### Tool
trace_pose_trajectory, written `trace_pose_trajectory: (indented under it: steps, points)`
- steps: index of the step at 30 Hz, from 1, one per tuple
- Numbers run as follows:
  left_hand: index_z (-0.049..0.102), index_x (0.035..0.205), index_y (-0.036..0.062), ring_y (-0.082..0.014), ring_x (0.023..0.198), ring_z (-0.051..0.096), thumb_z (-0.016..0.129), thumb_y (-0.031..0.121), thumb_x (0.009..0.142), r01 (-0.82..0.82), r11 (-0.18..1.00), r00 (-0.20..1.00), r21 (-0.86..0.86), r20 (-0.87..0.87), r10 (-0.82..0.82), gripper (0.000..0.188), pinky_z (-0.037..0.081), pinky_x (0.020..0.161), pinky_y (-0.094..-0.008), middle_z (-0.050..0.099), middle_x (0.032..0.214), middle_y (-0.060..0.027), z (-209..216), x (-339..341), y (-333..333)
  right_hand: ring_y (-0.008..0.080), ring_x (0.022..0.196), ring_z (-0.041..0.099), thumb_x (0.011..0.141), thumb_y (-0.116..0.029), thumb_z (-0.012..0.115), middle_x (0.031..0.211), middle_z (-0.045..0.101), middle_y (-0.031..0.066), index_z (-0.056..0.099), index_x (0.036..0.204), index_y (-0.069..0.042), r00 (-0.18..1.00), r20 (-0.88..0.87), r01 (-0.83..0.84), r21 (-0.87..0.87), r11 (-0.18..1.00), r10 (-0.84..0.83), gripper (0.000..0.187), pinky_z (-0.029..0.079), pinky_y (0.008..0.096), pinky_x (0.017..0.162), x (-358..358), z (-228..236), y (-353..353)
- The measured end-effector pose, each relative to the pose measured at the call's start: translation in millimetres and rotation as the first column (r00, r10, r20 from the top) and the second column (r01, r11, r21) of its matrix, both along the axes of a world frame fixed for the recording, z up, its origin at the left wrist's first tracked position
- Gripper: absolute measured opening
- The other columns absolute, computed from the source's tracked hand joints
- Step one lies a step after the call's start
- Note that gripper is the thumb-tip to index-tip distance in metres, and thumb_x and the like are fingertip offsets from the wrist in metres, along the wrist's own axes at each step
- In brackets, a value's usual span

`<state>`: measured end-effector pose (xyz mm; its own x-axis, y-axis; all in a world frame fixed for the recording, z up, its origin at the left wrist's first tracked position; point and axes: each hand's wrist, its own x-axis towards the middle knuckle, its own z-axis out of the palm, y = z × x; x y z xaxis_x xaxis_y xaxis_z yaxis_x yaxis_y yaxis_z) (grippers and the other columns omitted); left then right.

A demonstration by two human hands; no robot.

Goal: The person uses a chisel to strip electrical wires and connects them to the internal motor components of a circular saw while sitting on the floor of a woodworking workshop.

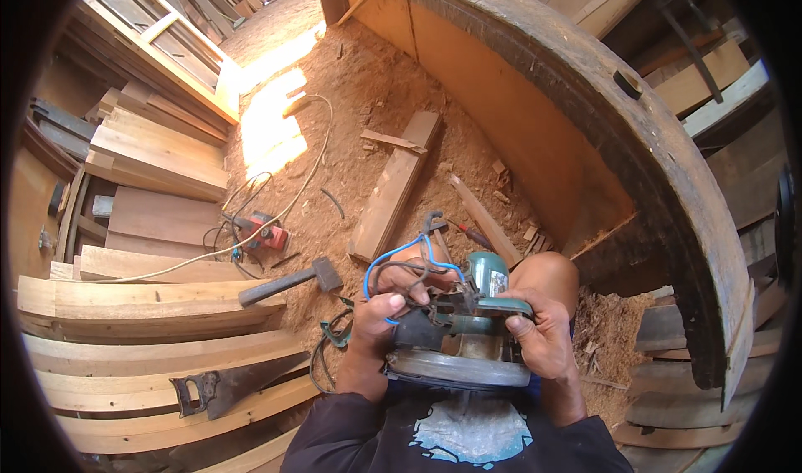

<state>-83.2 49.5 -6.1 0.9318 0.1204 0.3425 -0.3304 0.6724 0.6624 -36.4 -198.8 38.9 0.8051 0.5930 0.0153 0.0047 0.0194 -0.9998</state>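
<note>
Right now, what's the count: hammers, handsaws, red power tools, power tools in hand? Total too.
Hammer: 1
Handsaw: 1
Red power tool: 1
Green power tool, in the right hand: 1
Total: 4

Woodworking workshop, shown by stacked boards (167, 151), a handsaw (232, 386), a hammer (284, 285), a green power tool (473, 327) and a shavings-strewn floor (359, 97).

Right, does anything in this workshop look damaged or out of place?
Yes: the power tool between the left hand and right hand looks partly opened, since blue wires loop outside it, where wiring would normally be enclosed. I can't tell whether anything is broken.
</note>
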Motion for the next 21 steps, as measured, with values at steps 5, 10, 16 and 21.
trace_pose_trajectory:
  steps: [5, 10, 16, 21]
  points:
    - [0.066, 0.08, -0.0055, -0.0452, 0.106, 0.063, 0.063, 0.022, 0.075, 0.036, 0.974, 0.999, 0.225, -0.009, -0.035, 0.029, 0.047, 0.097, -0.0559, 0.065, 0.107, -0.0327, 7.3, 14.5, -3.3, 0.0126, 0.096, 0.059, 0.096, -0.007, 0.061, 0.103, 0.068, 0.0064, 0.063, 0.119, 0.004, 0.999, -0.03, 0.031, -0.066, 0.997, -0.033, 0.025, 0.048, 0.028, 0.088, -4.4, -7.0, -18.5]
    - [0.064, 0.078, -0.0061, -0.0456, 0.107, 0.062, 0.063, 0.025, 0.073, 0.101, 0.938, 0.994, 0.333, 0.005, -0.109, 0.031, 0.047, 0.095, -0.0555, 0.065, 0.104, -0.0321, 7.5, 21.6, -1.1, 0.014, 0.098, 0.06, 0.097, -0.015, 0.062, 0.105, 0.067, 0.0075, 0.063, 0.12, 0.004, 0.999, 0.042, 0.0, -0.158, 0.987, 0.007, 0.03, 0.048, 0.03, 0.09, 6.1, -7.0, -28.9]
    - [0.063, 0.08, -0.0054, -0.0411, 0.117, 0.058, 0.061, 0.026, 0.078, 0.207, 0.924, 0.975, 0.323, 0.009, -0.221, 0.031, 0.043, 0.097, -0.0458, 0.059, 0.119, -0.0275, -5.3, 28.1, 9.6, 0.0178, 0.099, 0.062, 0.097, -0.021, 0.064, 0.103, 0.067, 0.0095, 0.062, 0.123, 0.006, 0.982, -0.084, -0.179, -0.1, 0.979, 0.171, 0.038, 0.047, 0.0308, 0.092, 40.2, -3.4, -31.4]
    - [0.063, 0.075, -0.0038, -0.0436, 0.109, 0.062, 0.063, 0.026, 0.071, 0.171, 0.929, 0.985, 0.329, -0.081, -0.153, 0.03, 0.048, 0.095, -0.0527, 0.063, 0.11, -0.0328, 8.3, 23.0, 2.2, 0.0255, 0.11, 0.064, 0.092, -0.044, 0.065, 0.113, 0.068, 0.017, 0.06, 0.126, 0.007, 0.94, 0.303, -0.179, 0.042, 0.983, 0.158, 0.062, 0.047, 0.0369, 0.098, 75.2, -3.3, -15.0]
